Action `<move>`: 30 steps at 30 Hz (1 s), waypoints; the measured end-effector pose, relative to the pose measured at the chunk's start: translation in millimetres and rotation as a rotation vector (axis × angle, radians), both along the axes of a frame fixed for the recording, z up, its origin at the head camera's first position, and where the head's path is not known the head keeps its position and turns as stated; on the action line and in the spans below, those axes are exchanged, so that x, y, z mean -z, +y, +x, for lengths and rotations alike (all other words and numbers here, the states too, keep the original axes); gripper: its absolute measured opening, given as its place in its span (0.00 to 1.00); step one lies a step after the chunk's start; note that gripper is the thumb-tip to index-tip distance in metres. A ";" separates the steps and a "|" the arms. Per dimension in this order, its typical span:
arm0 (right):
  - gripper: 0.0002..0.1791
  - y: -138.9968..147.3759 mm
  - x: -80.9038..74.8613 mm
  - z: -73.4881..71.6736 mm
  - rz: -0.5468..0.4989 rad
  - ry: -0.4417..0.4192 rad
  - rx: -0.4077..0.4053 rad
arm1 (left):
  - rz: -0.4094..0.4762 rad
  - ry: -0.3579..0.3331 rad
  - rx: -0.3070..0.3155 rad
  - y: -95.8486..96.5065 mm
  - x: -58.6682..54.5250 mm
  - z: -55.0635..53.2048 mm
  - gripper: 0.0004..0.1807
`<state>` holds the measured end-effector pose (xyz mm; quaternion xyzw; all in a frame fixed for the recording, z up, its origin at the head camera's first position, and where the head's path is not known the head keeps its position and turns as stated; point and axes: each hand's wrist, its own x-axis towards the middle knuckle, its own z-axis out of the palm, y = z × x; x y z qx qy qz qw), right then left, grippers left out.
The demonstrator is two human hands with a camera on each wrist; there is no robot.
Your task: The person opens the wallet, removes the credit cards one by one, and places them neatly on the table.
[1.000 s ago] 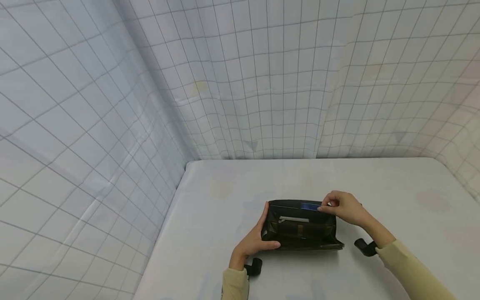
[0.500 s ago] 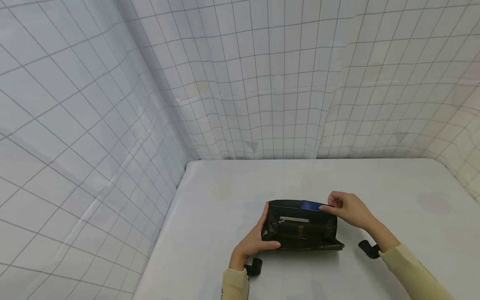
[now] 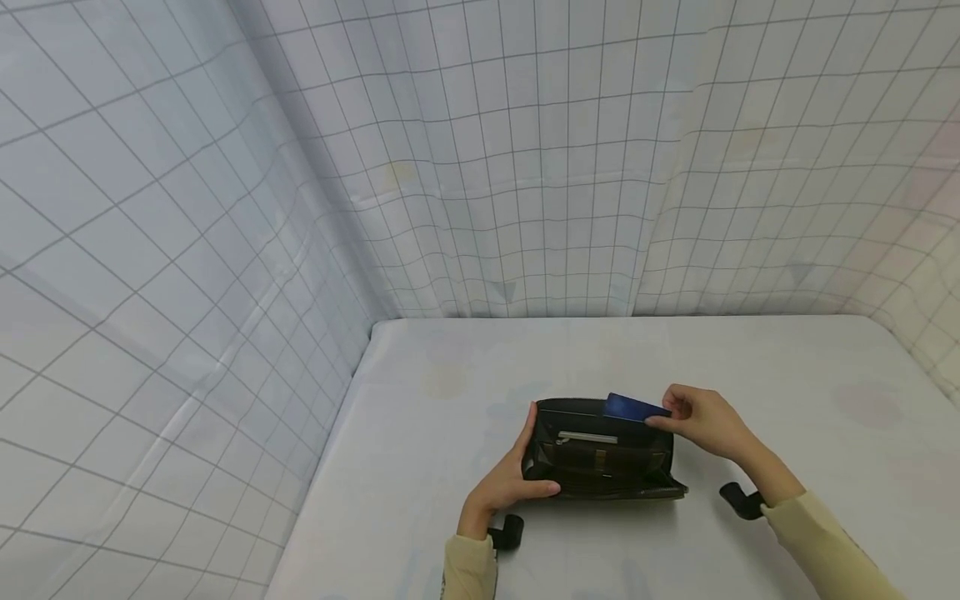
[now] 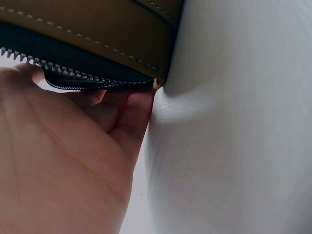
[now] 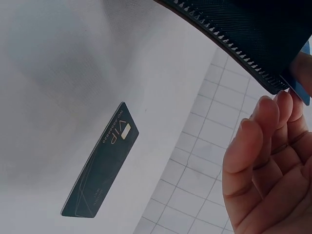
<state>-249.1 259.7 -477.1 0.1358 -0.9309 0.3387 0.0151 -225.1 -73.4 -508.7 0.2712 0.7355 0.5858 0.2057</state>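
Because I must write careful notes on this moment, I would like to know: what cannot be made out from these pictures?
- Blue card: in the head view, the wallet hides its lower part and the right hand covers some of it.
- Left hand: most fingertips are behind the wallet, head view.
- VIP card: smallest print too small, right wrist view.
- Wallet: cut off by frame edges, both wrist views.

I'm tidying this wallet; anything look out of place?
Yes, a dark VIP card lies loose on the white tabletop, odd because it's outside the wallet. The blue card tilts too, pinched by the right hand.
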 end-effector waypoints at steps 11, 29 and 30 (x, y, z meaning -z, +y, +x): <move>0.18 -0.4 6.7 0.9 0.012 0.032 0.043 | -0.010 0.014 -0.003 -1.6 0.1 -1.2 0.63; 0.17 -1.3 12.1 2.4 -0.028 0.147 0.105 | -0.001 -0.009 0.001 -1.2 0.8 -1.4 0.63; 0.17 -1.7 11.7 2.9 -0.032 0.152 0.110 | 0.000 -0.011 0.001 -1.2 0.9 -1.1 0.63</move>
